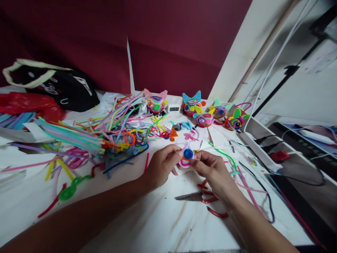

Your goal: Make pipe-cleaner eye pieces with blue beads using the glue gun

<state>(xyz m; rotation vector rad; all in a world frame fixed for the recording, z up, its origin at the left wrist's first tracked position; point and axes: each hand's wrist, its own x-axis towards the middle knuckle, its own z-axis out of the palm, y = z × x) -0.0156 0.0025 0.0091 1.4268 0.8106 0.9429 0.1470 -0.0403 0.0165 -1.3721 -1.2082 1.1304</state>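
Observation:
Between my two hands, over the middle of the white table, is a small pipe-cleaner piece [188,153] with a blue coil on top, orange and pink bands below and a pale lilac border. My left hand [165,163] pinches its left edge. On the right edge, the fingers of my right hand [210,168] are closed. Scissors [193,197] with red handles lie on the table, partly beneath my right wrist. A short red pipe cleaner [217,213] rests near them.
Loose colourful pipe cleaners [71,135] are heaped at the left, before a black bag [63,86]. Several animal-like heads [156,102] and a small digital clock [174,108] stand behind. A power strip [260,151] and cables lie at the right.

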